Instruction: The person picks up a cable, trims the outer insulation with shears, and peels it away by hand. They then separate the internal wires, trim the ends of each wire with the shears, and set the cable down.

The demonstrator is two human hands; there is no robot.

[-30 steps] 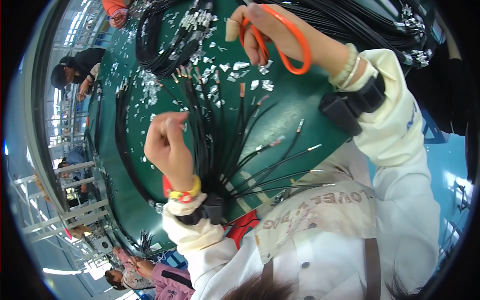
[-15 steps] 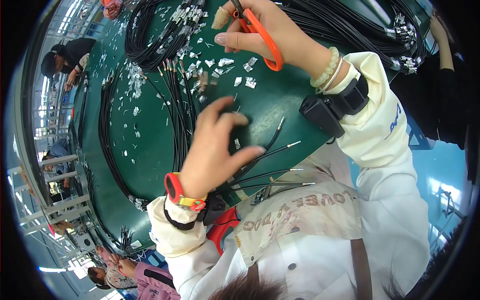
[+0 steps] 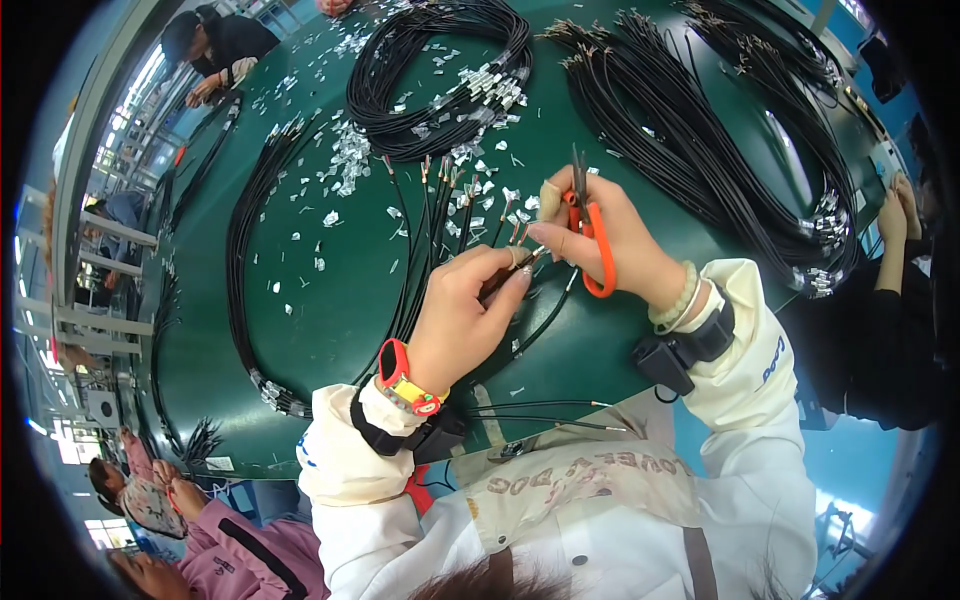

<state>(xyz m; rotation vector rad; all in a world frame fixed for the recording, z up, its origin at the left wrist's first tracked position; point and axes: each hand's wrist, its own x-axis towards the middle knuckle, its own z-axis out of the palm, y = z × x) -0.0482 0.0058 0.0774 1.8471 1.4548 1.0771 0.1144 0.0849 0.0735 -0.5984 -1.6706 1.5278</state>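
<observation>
My left hand (image 3: 462, 312) is closed, its thumb and forefinger pinching the end of a thin black cable (image 3: 528, 261). Orange-handled scissors (image 3: 597, 250) hang in my right hand (image 3: 628, 243), blades pointing up and away from the cable. A tan cover sits on one fingertip of that hand. The right thumb and fingertips are close to the pinched cable end; whether they touch it I cannot tell. Beside and beyond my left hand lies a bunch of black cables (image 3: 418, 250) with stripped, coppery ends. One more cable (image 3: 548, 318) curves along the table under my hands.
Silvery scraps (image 3: 350, 150) litter the green table (image 3: 330, 340). Coiled black cables (image 3: 375, 100) lie beyond my hands, larger bundles (image 3: 660, 130) at the right, a curved bundle (image 3: 240, 260) at the left. Two cable ends (image 3: 550, 404) overhang the near edge. Other people sit around the table.
My left hand, open and blurred before, now pinches a cable end. The right hand has come down beside it with the scissors. The whole view has shifted, with the table's contents further right.
</observation>
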